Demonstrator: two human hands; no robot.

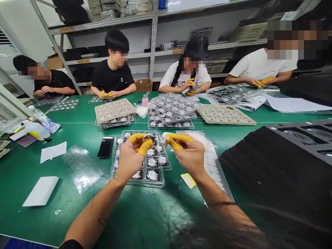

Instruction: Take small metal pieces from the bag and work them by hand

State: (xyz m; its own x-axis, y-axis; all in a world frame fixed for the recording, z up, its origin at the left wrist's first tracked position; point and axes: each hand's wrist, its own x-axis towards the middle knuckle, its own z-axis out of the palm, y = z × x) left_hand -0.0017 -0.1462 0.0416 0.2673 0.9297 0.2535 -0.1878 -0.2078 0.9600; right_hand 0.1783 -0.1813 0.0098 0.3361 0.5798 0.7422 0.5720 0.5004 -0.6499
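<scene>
My left hand (129, 159) wears yellow finger cots and pinches a round wristwatch (148, 139) between thumb and fingers. My right hand (188, 155), also in yellow cots, pinches a white cloth (166, 138) close to the watch. The cloth touches or nearly touches the watch; I cannot tell which. Below my left hand lies a clear plastic tray (158, 176) holding several round watches in separate pockets. My hands hide part of that tray. Under my right wrist lies a clear tray of white padding (211, 164).
A black smartphone (105, 147) lies left of the tray on the green workbench (140, 221). Stacked watch trays stand farther along the bench. Several co-workers sit opposite, handling watches, before metal shelves. Black foam trays (269, 162) fill the right side.
</scene>
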